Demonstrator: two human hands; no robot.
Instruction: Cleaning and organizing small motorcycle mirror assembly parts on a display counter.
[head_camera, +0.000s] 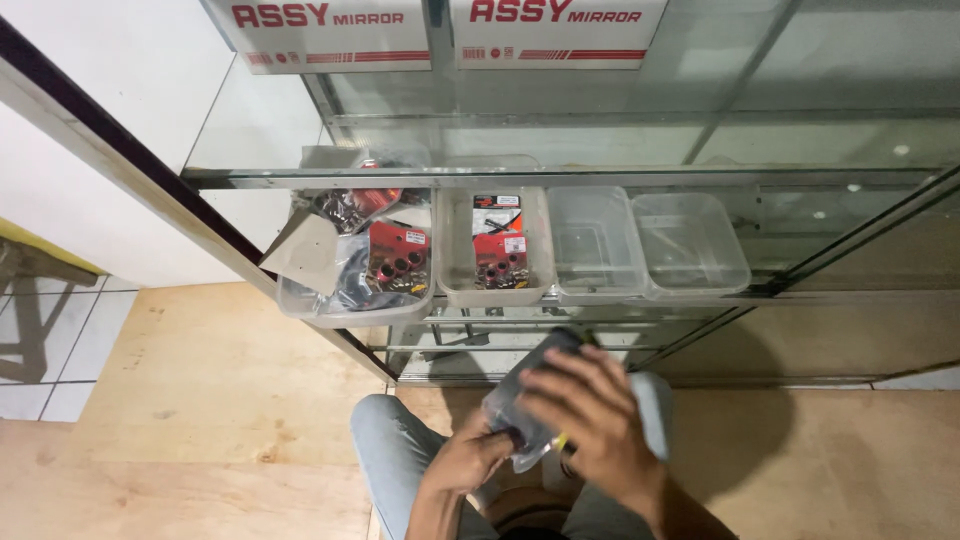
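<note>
- Two hands, left hand (478, 452) and right hand (585, 405), both grip one clear plastic packet (527, 400) over the knees.
- Four clear plastic tubs sit on the glass shelf (600, 176): two full tubs (340, 305) (455, 290), two empty tubs (596, 285) (700, 280).
- Two white boxes (330, 45) (555, 40) stand above.
</note>
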